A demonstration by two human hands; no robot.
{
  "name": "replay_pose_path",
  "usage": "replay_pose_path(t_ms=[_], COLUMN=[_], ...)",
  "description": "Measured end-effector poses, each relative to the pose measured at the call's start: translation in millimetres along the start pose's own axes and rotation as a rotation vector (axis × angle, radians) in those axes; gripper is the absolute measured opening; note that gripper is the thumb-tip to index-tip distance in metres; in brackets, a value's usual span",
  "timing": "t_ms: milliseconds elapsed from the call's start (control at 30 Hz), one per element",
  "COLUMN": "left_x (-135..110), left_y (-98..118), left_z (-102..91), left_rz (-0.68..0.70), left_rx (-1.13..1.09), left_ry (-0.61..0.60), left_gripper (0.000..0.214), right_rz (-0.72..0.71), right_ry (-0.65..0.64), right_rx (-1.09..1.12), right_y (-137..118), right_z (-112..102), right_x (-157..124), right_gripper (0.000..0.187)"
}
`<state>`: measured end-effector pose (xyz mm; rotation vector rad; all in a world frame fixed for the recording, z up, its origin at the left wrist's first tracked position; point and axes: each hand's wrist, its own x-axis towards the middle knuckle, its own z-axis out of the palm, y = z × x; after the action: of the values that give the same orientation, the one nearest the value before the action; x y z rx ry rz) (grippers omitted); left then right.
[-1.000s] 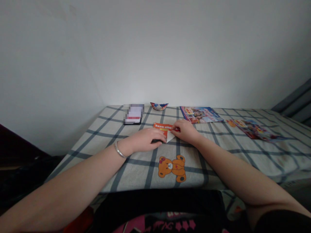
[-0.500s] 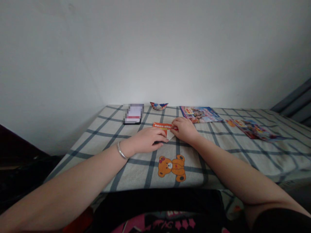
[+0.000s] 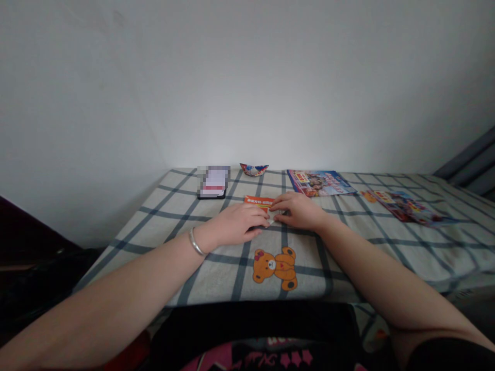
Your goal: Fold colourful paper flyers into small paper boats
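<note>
Left hand (image 3: 236, 224) is lying flat and open, pinning orange paper (image 3: 258, 200) at frame centre on checked cloth (image 3: 216, 268). Right hand (image 3: 300, 211) is pressing down on its white folded corner (image 3: 273, 217); can't tell if it's pinching.

Paper (image 3: 260, 201) between hands, before phone (image 3: 212, 182)

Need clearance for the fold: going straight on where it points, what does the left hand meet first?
Probably the right hand: the left hand points rightward across the orange folded paper, and their fingertips look almost touching.
</note>
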<state>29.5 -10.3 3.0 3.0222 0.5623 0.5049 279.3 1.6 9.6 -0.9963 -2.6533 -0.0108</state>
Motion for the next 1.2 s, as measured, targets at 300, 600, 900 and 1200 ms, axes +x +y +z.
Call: replay_pose_path(t_ms=[300,600,900,1200], left_x=[-1,0,1,4], left_y=[-3,-5,-3,-1], left_z=[-0.1,-1.1,1.2,-1.2], left_rz=[-0.021,-0.076,-0.091,-0.107], left_rx=[0.071,0.113,0.075,0.096], left_ry=[-0.02,-0.058,-0.03,-0.051], left_gripper=[0.025,0.026,0.025,0.023], right_rz=[-0.029,-0.008,-0.113,-0.184], right_ry=[-0.014,0.053,0.066,0.043], right_rx=[-0.184,-0.198,-0.096,-0.131], right_y=[0,2,-2,-6], right_z=[2,13,5,2], right_x=[2,6,3,2], right_gripper=[0.028,0.029,0.017,0.021])
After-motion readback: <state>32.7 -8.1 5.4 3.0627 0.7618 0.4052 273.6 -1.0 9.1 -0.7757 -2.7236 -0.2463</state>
